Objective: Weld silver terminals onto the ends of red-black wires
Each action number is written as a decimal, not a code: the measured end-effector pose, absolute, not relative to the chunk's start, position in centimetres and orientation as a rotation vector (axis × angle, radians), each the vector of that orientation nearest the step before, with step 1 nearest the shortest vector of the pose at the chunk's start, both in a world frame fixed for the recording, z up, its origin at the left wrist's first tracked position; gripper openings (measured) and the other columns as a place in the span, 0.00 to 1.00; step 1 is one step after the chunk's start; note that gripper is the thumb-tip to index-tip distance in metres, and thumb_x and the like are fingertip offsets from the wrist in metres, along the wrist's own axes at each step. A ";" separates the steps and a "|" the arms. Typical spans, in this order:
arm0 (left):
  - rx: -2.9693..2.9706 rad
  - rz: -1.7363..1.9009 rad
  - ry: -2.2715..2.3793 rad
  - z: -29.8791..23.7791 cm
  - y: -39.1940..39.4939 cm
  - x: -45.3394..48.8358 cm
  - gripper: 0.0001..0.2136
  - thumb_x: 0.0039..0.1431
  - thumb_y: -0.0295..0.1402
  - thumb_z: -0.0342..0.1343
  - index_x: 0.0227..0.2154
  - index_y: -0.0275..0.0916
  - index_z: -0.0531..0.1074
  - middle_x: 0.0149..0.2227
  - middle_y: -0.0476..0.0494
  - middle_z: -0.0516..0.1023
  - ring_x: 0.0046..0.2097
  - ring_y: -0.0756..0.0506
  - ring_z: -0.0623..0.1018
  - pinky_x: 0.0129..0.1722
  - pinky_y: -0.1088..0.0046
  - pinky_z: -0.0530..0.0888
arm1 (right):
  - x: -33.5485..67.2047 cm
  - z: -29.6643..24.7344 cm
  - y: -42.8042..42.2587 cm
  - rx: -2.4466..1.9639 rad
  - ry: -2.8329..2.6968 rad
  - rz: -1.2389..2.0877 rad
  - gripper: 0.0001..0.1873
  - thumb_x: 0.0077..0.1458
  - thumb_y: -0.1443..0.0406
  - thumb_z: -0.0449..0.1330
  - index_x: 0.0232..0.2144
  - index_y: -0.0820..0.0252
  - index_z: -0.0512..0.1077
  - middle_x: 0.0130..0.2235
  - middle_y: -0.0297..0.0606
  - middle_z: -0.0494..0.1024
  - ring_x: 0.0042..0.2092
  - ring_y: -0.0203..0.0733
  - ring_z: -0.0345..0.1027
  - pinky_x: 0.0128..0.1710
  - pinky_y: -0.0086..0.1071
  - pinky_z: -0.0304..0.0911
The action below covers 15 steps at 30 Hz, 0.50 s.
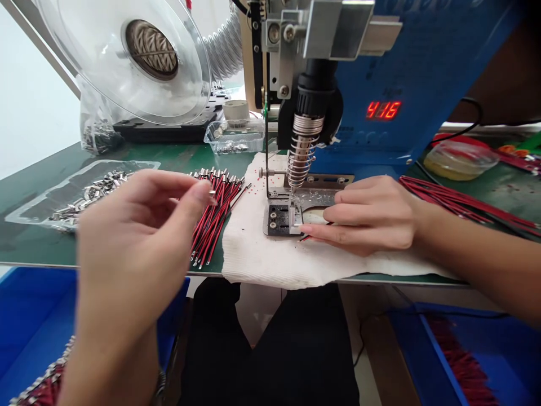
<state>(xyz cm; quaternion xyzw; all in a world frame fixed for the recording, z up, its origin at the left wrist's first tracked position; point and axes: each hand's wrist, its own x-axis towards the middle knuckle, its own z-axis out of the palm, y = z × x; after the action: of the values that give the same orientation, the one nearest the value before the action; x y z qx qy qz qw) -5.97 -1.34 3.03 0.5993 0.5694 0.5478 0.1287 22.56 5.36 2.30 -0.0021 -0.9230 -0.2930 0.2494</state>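
Observation:
My left hand [143,225] is raised over the front of the bench, thumb and forefinger pinching a small silver metal part [212,195]. My right hand [367,217] rests at the small metal fixture [276,221] under the soldering machine's spring-wrapped head [303,148]. Its fingers are closed on a red-and-black wire [305,238], whose end shows by the fingertips. A fingertip touches the fixture's pale block [295,217]. Left of the fixture lies a bundle of red-and-black wires [215,217] with silver parts on their ends.
A clear tray of silver parts [91,197] stands at left, behind my left hand. A round transparent fume hood [97,56] overhangs the back left. The blue machine body [372,73] reads 416. More wires [448,197] lie at right. Blue bins [34,316] sit below the bench edge.

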 end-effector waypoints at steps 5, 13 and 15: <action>1.552 1.638 1.416 1.4 -0.3 -3.0 0.06 0.58 0.42 0.67 0.33 0.47 0.80 0.30 0.50 0.80 0.29 0.48 0.76 0.23 0.71 0.68 | 22.9 1.6 5.2 -0.038 -2.453 -0.718 0.08 0.62 0.65 0.65 0.44 0.55 0.75 0.27 0.29 0.74 0.24 0.32 0.62 0.20 0.33 0.53; 1.354 1.565 1.206 0.0 1.1 0.0 0.07 0.59 0.41 0.67 0.32 0.45 0.79 0.32 0.49 0.80 0.29 0.50 0.75 0.25 0.72 0.70 | 22.1 1.4 4.5 -0.282 -2.296 -0.420 0.09 0.60 0.74 0.63 0.39 0.55 0.76 0.32 0.35 0.77 0.30 0.38 0.71 0.28 0.33 0.65; 1.354 1.521 1.221 -0.1 1.0 -0.1 0.07 0.58 0.41 0.68 0.31 0.45 0.79 0.31 0.49 0.80 0.27 0.50 0.73 0.24 0.71 0.69 | 22.1 1.7 4.4 -0.322 -2.301 -0.418 0.07 0.62 0.71 0.63 0.40 0.55 0.76 0.33 0.36 0.77 0.31 0.39 0.72 0.29 0.33 0.66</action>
<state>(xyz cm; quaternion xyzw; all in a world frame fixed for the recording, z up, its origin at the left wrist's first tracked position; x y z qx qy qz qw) -0.10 1.00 -0.13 0.5288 0.4768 0.5941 0.3742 22.14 4.44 1.70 -0.1263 -0.9013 -0.1636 0.3807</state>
